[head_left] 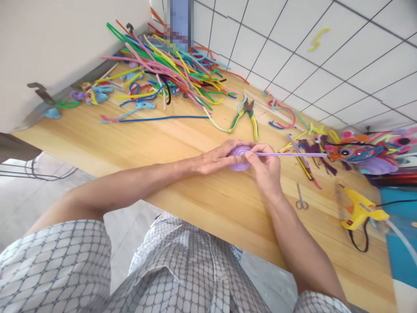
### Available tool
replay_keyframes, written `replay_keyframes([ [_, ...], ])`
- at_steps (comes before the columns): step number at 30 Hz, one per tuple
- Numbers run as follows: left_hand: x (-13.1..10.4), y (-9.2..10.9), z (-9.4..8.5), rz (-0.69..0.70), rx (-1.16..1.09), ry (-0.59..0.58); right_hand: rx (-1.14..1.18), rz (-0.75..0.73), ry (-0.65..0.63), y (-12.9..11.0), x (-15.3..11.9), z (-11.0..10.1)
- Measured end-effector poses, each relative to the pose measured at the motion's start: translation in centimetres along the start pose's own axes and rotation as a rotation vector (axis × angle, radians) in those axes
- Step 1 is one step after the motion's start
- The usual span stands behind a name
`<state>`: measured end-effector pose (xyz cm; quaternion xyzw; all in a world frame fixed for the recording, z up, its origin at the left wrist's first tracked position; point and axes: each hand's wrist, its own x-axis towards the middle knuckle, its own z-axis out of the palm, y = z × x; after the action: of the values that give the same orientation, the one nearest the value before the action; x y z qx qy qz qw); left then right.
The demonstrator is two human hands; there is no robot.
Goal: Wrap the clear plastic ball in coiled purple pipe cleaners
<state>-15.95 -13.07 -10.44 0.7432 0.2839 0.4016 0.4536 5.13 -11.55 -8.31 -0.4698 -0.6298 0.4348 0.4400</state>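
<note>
A purple pipe cleaner, wound into a flat round coil (239, 152), is held between my two hands above the wooden table (182, 204). My left hand (216, 158) grips the coil's left side, with the fingers along its far edge and the thumb across its face. On the right, my right hand (265, 163) pinches the coil's edge between thumb and fingers. From there the loose purple end (299, 154) runs straight out to the right. Beyond my hands lie green and yellow pliers (246, 117).
A heap of colourful pipe cleaners (182, 69) covers the back left. To the right are small scissors (301, 200), a yellow glue gun (361, 208) with its cord, and a colourful pipe-cleaner figure (374, 152). White tiled wall (276, 48) borders the table's back.
</note>
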Motion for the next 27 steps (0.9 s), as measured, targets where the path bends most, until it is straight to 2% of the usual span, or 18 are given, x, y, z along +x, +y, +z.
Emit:
replay_keyframes([
  [7,0.07,-0.42,0.34,-0.008,-0.004,0.044,0.049,0.022,-0.004,0.15,-0.19,0.15],
  [17,0.13,-0.4,0.15,0.028,0.001,0.012,0.052,0.017,0.035,-0.13,-0.41,0.54],
  [27,0.04,-0.62,0.42,0.075,-0.009,0.03,0.09,0.016,0.04,0.24,-0.51,0.41],
])
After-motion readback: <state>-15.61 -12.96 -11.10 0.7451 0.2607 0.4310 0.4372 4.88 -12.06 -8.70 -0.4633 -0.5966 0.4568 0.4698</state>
